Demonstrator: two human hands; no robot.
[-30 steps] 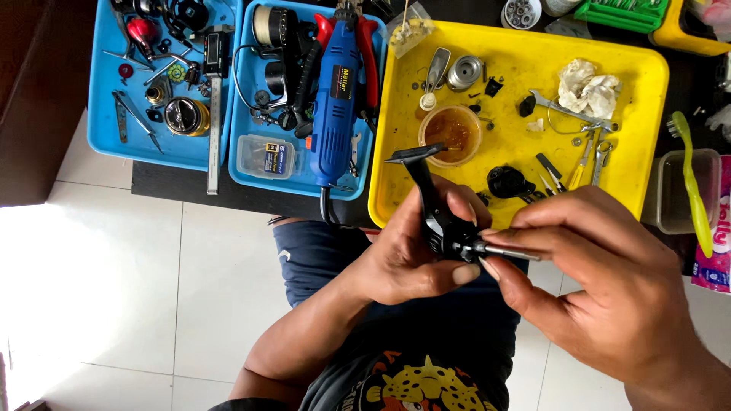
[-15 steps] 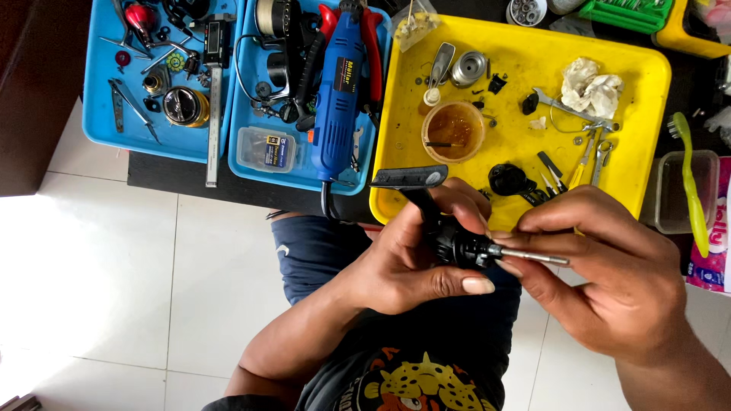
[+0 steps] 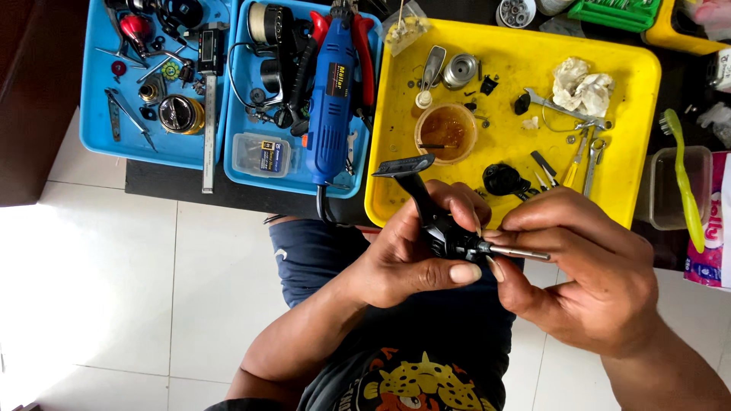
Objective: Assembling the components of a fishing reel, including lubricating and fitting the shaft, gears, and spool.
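White tile floor below, yellow tray (image 3: 632, 144) ahead, left hand (image 3: 411, 255) gripping black reel body (image 3: 442, 228), right hand (image 3: 586, 274) pinching its metal shaft (image 3: 521, 252).

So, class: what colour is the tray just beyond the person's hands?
Yellow: the tray shows best in the head view, the only one.

Since a second ago the black fishing-reel body with its flat foot (image 3: 426, 205) has tipped: the foot, which pointed up at the frame's centre, now slants to the upper left, just over the lower edge of the yellow plastic tray (image 3: 640, 91). The thin metal shaft (image 3: 518, 252) now juts further right from the body. The left hand (image 3: 415, 255) and right hand (image 3: 586, 274) have sunk slightly lower in the frame.
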